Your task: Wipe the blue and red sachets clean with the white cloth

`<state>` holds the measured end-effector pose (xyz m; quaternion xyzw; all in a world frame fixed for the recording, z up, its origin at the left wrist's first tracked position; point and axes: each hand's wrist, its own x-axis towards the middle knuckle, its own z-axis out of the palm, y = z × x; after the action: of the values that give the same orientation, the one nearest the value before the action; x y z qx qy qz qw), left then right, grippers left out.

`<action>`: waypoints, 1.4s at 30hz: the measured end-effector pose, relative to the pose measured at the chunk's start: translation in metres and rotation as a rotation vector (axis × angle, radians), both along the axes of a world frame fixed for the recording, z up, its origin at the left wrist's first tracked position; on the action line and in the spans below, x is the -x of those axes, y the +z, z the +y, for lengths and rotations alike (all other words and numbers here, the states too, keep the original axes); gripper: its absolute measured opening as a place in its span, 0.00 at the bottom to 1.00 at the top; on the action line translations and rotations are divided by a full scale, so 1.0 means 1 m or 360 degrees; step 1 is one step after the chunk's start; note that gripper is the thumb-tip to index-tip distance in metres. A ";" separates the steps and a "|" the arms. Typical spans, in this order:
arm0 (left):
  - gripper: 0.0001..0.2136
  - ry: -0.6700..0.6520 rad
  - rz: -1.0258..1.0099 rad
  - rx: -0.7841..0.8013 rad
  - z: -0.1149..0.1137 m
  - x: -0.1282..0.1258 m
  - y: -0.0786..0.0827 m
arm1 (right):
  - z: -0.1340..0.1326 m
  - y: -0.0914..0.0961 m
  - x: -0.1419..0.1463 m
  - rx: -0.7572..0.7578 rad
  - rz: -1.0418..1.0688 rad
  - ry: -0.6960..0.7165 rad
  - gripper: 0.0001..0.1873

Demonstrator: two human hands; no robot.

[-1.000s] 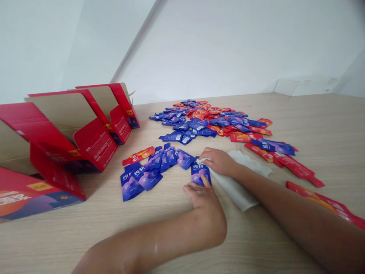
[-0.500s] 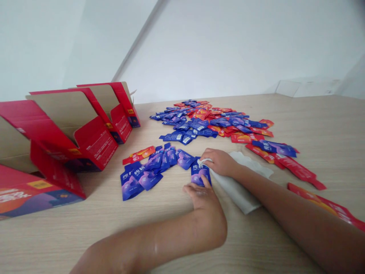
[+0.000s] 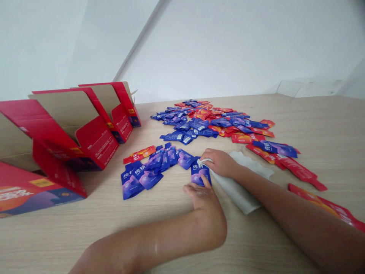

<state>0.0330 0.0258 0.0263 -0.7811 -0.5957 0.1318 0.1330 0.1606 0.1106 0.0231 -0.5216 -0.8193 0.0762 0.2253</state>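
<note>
A blue sachet (image 3: 199,172) lies flat on the wooden table (image 3: 171,213) in front of me. My left hand (image 3: 203,196) rests on the near end of it, fingertips pressing it down. My right hand (image 3: 219,162) is closed on a white cloth (image 3: 238,186) and holds the cloth's corner against the sachet's top right edge. The rest of the cloth lies under my right forearm. A fan of blue sachets (image 3: 151,167) with one red sachet (image 3: 139,155) lies just left of my hands.
A large heap of blue and red sachets (image 3: 211,123) spreads over the far middle of the table. More red sachets (image 3: 302,173) trail to the right edge. Three open red cardboard boxes (image 3: 71,129) stand along the left side.
</note>
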 end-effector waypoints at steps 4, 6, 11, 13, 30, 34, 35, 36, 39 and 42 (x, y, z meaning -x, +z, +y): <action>0.24 0.0006 -0.0116 -0.0040 0.000 0.000 -0.002 | -0.011 0.004 0.004 -0.0080 0.0040 0.0080 0.09; 0.24 -0.0009 -0.0064 -0.0036 0.001 0.000 -0.002 | -0.015 0.005 0.011 -0.0070 0.0026 0.0200 0.09; 0.25 -0.0028 0.0113 -0.0043 0.002 -0.001 -0.003 | -0.009 0.002 0.014 0.0002 -0.0072 0.0095 0.09; 0.25 -0.0037 0.0158 -0.0065 0.002 0.000 -0.003 | -0.006 0.001 0.011 0.0000 -0.0117 -0.0055 0.09; 0.25 0.0001 -0.0011 -0.0025 0.001 0.001 -0.001 | 0.012 0.017 -0.076 0.0075 -0.0156 -0.1649 0.30; 0.25 0.0011 -0.0025 -0.0031 0.000 0.001 0.000 | 0.013 0.004 -0.103 0.0214 -0.0209 -0.1755 0.31; 0.25 0.0004 -0.0033 -0.0041 0.000 0.001 0.000 | 0.013 0.002 -0.107 0.0248 -0.0221 -0.1758 0.31; 0.25 0.0000 -0.0052 -0.0050 0.000 0.001 0.000 | 0.013 0.000 -0.110 0.0277 -0.0234 -0.1751 0.31; 0.25 0.0013 -0.0165 -0.0042 -0.001 0.001 0.000 | 0.011 -0.001 -0.111 0.0334 -0.0282 -0.1707 0.32; 0.25 0.0054 -0.0218 -0.0045 0.000 0.001 -0.001 | 0.011 -0.002 -0.102 0.0315 -0.0339 -0.1634 0.33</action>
<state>0.0322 0.0261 0.0249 -0.7761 -0.6183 0.0720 0.1007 0.2626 0.1219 0.0208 -0.8791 -0.4658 -0.0204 0.0990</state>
